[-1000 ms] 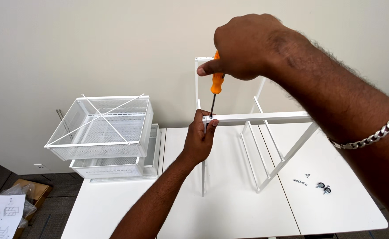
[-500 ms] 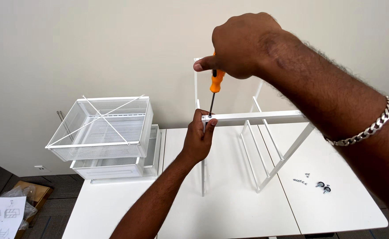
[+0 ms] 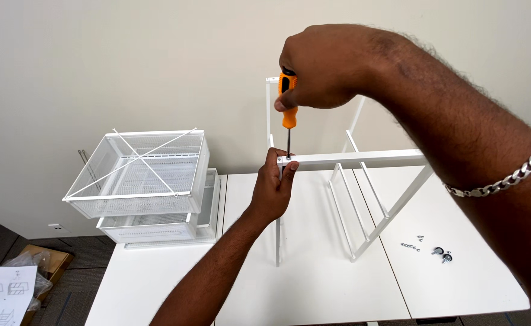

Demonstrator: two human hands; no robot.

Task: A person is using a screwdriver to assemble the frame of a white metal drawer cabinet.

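Pale wall fills the background, and below it we work over a white table (image 3: 313,290) whose left side carries stacked white mesh baskets (image 3: 141,175). Our right hand (image 3: 323,66) is closed around the orange handle of a screwdriver (image 3: 287,108), which stands upright with its long axis running straight down from the grip. Its tip meets a screw (image 3: 288,157) at the left end of a white frame (image 3: 362,160), on the horizontal bar above the middle of the table. Our left hand (image 3: 273,190) comes up from below and pinches that same end of the bar, fingers wrapped tight around the corner, directly under the tip. So the left hand is nearer the screw, touching the frame; the right sits well above it. Small screws and casters (image 3: 428,247) lie near the table's right edge. A paper sheet (image 3: 3,296) rests on the floor at the lower left.
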